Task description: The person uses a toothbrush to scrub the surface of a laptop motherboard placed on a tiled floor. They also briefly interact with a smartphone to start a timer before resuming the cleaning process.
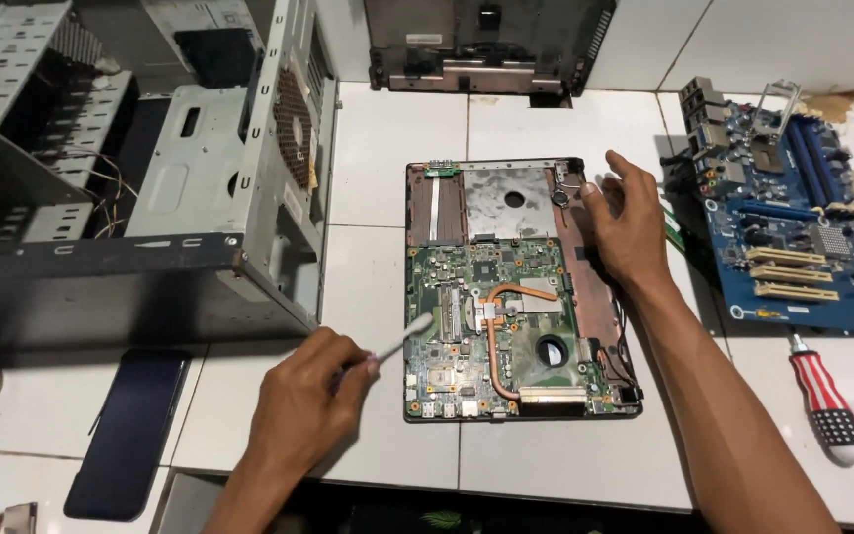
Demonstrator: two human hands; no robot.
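An opened laptop base (585,297) lies on the white tiled surface, its green circuit board (467,297), copper heat pipe (494,346) and round fan (553,351) exposed. My left hand (303,410) grips a thin white brush-like tool (402,336) whose tip touches the board's left edge. My right hand (630,222) rests on the laptop's upper right edge, fingers spread over the frame.
An open grey desktop computer case (170,168) stands at the left. A dark phone (130,430) lies before it. A blue motherboard (793,208) sits at right, with a red-and-white handled screwdriver (827,396) below it. Another dark laptop shell (486,44) is at the back.
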